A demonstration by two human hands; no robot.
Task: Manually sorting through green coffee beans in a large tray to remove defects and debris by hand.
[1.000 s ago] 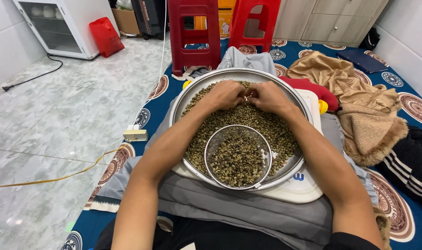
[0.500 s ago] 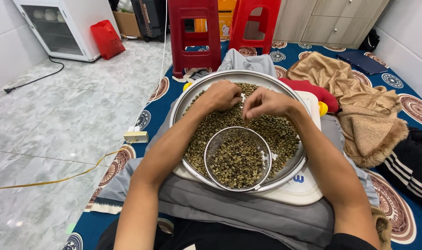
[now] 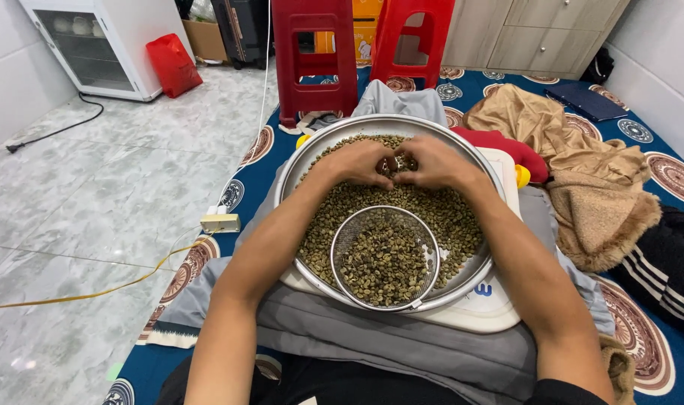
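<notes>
A wide round metal tray [image 3: 297, 161] rests on my lap, covered with greenish-brown beans [image 3: 454, 217]. A small wire-mesh sieve [image 3: 384, 256] full of the same beans sits in the tray's near part. My left hand [image 3: 360, 160] and my right hand [image 3: 428, 161] lie side by side on the beans at the tray's far half, fingertips meeting and curled into the pile. Whether either hand pinches a bean is hidden by the fingers.
The tray sits on a white board [image 3: 499, 304] over grey cloth [image 3: 372, 337]. Two red plastic stools [image 3: 315, 52] stand beyond it. Tan and dark clothes [image 3: 589, 172] lie right on a blue patterned mat [image 3: 657, 135]. Tiled floor, a power strip [image 3: 219, 220] and a white cabinet [image 3: 102, 41] are left.
My right hand, lifted off the beans half a second ago, has come back down beside my left hand. The two hands meet again at the tray's far half.
</notes>
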